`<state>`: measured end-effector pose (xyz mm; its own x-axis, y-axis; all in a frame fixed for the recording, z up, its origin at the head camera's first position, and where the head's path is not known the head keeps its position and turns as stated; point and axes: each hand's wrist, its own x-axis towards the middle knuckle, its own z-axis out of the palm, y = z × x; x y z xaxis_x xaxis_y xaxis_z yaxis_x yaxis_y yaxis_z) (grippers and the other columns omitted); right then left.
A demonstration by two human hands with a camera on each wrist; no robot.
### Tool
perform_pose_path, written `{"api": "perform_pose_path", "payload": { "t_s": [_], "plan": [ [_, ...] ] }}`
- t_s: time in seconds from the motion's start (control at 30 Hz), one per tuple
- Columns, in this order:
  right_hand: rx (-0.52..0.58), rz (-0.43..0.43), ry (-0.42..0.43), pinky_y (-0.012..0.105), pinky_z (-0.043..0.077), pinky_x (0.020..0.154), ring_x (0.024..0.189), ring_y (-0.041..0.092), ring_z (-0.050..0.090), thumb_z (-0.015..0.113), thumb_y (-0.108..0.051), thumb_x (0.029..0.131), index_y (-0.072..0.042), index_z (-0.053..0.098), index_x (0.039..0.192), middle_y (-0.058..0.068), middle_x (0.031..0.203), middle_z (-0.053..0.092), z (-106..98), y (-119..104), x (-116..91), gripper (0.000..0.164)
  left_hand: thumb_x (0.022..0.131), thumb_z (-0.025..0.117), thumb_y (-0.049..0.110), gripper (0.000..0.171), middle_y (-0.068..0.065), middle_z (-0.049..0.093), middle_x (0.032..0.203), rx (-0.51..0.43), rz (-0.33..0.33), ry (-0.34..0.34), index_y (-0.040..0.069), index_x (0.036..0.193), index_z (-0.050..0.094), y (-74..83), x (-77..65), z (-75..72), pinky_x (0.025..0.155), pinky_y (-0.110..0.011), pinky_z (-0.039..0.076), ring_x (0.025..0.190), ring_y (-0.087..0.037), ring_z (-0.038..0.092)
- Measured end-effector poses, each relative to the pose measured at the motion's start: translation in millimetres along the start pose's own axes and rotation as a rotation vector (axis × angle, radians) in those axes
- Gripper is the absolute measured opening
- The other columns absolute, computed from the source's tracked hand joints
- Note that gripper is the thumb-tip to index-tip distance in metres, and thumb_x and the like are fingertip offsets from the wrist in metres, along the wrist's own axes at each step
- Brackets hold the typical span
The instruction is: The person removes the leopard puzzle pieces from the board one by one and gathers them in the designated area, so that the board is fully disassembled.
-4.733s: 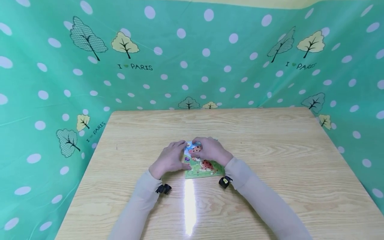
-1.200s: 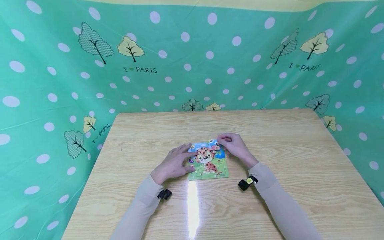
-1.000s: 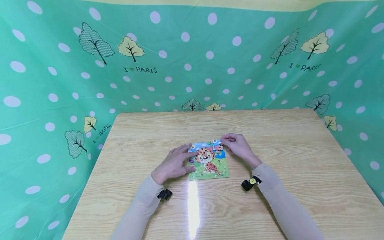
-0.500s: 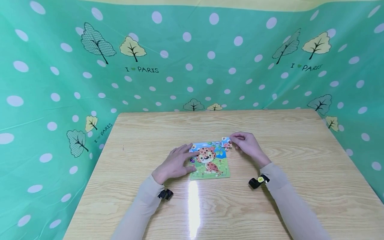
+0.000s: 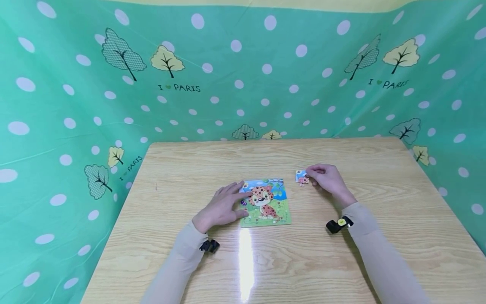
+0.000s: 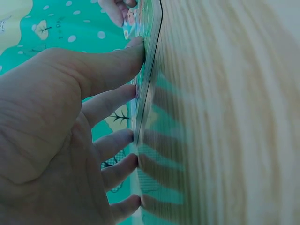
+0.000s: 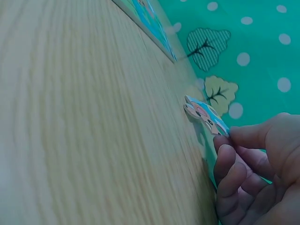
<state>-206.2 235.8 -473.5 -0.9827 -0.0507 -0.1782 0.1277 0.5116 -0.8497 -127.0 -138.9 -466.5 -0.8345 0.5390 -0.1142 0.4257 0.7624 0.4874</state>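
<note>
The puzzle piece (image 5: 301, 176) was pinched between the thumb and fingers of the right hand (image 5: 328, 179), to the right of the puzzle board (image 5: 282, 213), near its far right corner. Half a second earlier it had overlapped that corner; now a strip of tabletop (image 5: 290, 174) lay between them, so the piece seemed wholly separate from the board. The left hand (image 5: 222, 207), fingers spread, rested along the board's left edge, seemingly steadying it.
</note>
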Motion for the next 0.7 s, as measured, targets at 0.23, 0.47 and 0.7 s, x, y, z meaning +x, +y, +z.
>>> {"api": "perform_pose_path", "payload": {
  "t_s": [0.23, 0.47, 0.7],
  "plan": [
    [0.035, 0.030, 0.000, 0.024, 0.052, 0.055, 0.068, 0.013, 0.059, 0.065, -0.025, 0.104, 0.005, 0.067, 0.127, 0.010, 0.091, 0.070, -17.1, 9.6, 2.5, 0.038, 0.095, 0.074, 0.041, 0.069, -0.010, 0.019, 0.170, -0.013, 0.001, -0.003, 0.022, 0.156, 0.048, -1.3, 0.0, 1.4, 0.123, -0.062, 0.010, 0.155, -0.036, 0.016],
    [-0.051, 0.025, 0.017, 0.026, 0.052, 0.056, 0.070, 0.014, 0.057, 0.064, -0.029, 0.104, 0.004, 0.066, 0.130, 0.011, 0.090, 0.067, -32.7, 14.4, 0.4, 0.042, 0.095, 0.074, 0.038, 0.067, -0.012, 0.021, 0.170, -0.017, 0.010, 0.006, 0.020, 0.155, 0.050, 0.1, -1.0, 0.7, 0.122, -0.063, 0.011, 0.155, -0.038, 0.017],
    [-0.067, 0.039, 0.024, 0.024, 0.051, 0.055, 0.066, 0.010, 0.055, 0.065, -0.029, 0.104, 0.005, 0.066, 0.130, 0.007, 0.091, 0.066, -42.1, 20.4, 4.2, 0.043, 0.095, 0.074, 0.038, 0.067, -0.013, 0.020, 0.170, -0.020, 0.009, 0.005, 0.021, 0.155, 0.050, 0.7, -2.3, -0.8, 0.122, -0.063, 0.010, 0.155, -0.038, 0.017]
  ]
}}
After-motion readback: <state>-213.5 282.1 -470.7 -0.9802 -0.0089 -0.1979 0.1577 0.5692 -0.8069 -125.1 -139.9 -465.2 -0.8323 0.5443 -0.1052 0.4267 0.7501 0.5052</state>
